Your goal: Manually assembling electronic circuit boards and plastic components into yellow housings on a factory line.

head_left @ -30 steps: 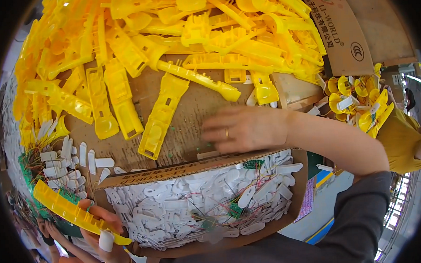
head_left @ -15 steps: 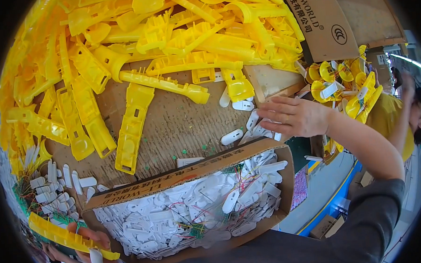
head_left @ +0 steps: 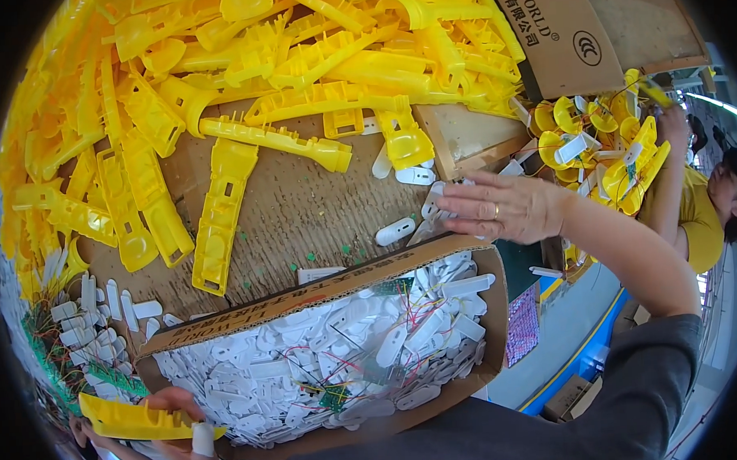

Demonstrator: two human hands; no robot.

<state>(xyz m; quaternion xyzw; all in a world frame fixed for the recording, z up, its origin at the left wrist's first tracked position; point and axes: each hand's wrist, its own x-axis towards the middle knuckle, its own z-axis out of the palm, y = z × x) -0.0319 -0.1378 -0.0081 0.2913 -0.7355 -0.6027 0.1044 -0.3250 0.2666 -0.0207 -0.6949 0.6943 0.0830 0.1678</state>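
At the lower left, my left hand (head_left: 177, 405) is closed around a long yellow plastic shell half (head_left: 126, 420), its ribbed edge up. A small white piece (head_left: 202, 440) shows at the shell's right end; whether it is fixed there or sits on my thumb I cannot tell. My right hand (head_left: 507, 209) reaches over the board behind the carton, fingers stretched out and flat. Its fingertips are at some white oval plastic covers (head_left: 433, 201), partly hidden beneath them. Another white cover (head_left: 396, 231) lies just left of that hand.
An open carton (head_left: 322, 304) full of white plastic pieces and thin wires stands close to me. Yellow shells (head_left: 220, 212) are heaped at the back. White pieces and green circuit boards (head_left: 103, 377) lie left. Wired yellow parts (head_left: 587, 146) and a co-worker in yellow (head_left: 701, 224) are at right.
My left hand has moved slightly right with the yellow shell, which has turned a little. My right hand stays over the white covers, slightly lower. The co-worker's arm has risen, holding a yellow part.
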